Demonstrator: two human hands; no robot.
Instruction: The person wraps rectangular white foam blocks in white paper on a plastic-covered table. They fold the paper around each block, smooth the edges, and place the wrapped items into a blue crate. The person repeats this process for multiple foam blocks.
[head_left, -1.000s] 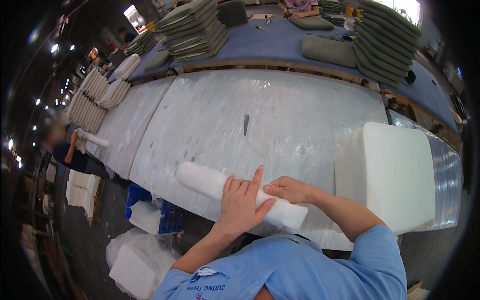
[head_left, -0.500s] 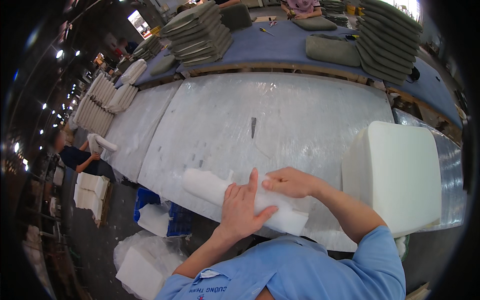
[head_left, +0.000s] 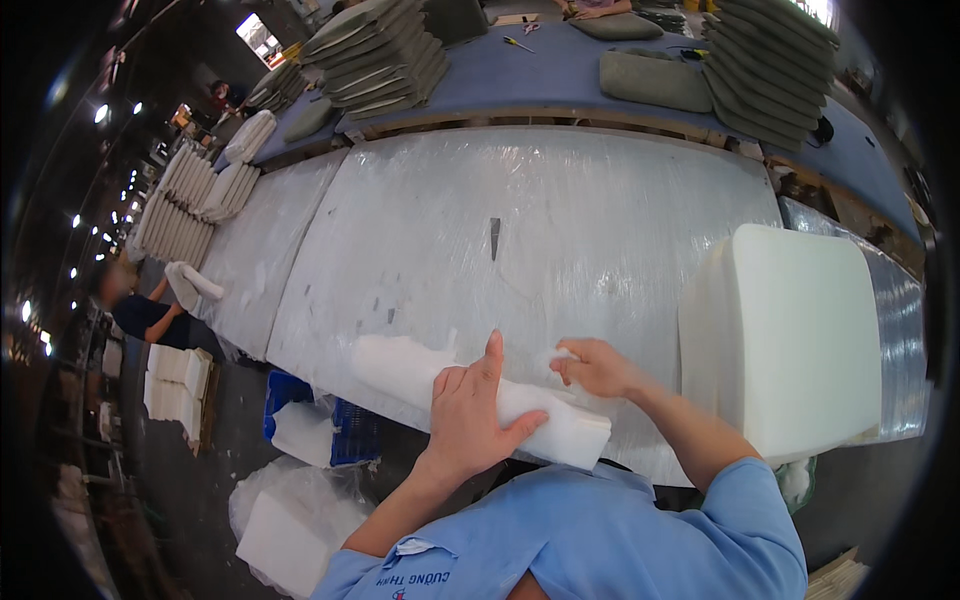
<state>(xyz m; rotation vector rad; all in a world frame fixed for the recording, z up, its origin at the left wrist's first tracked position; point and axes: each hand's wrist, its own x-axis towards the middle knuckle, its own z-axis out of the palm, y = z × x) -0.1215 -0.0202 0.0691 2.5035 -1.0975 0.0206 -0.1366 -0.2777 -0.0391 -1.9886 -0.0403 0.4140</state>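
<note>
A thick strip of white fibre wadding point(head_left: 392, 362) lies slantwise along the near edge of the plastic-covered table. Across its middle rests my left hand point(head_left: 468, 415), fingers laid over the top and the thumb spread toward the right end. The strip's right end shows a layered, cut-looking face. Just beyond the strip and apart from it, my right hand point(head_left: 598, 368) has bent fingers with a small white tuft of wadding point(head_left: 557, 354) at the tips. A wisp sticks up from the strip's far side, left of my left hand.
A tall stack of white foam pads point(head_left: 808, 340) stands at right. Grey-green cushions point(head_left: 375, 60) are piled on the blue table point(head_left: 540, 85) beyond. A blue crate point(head_left: 357, 437) and a bagged white block point(head_left: 285, 540) sit on the floor at left. Another person point(head_left: 155, 315) holds a pale cushion.
My right hand has drawn away from the strip to the right, with a tuft at its fingertips. My left hand stays on the strip. The whole view has shifted slightly.
</note>
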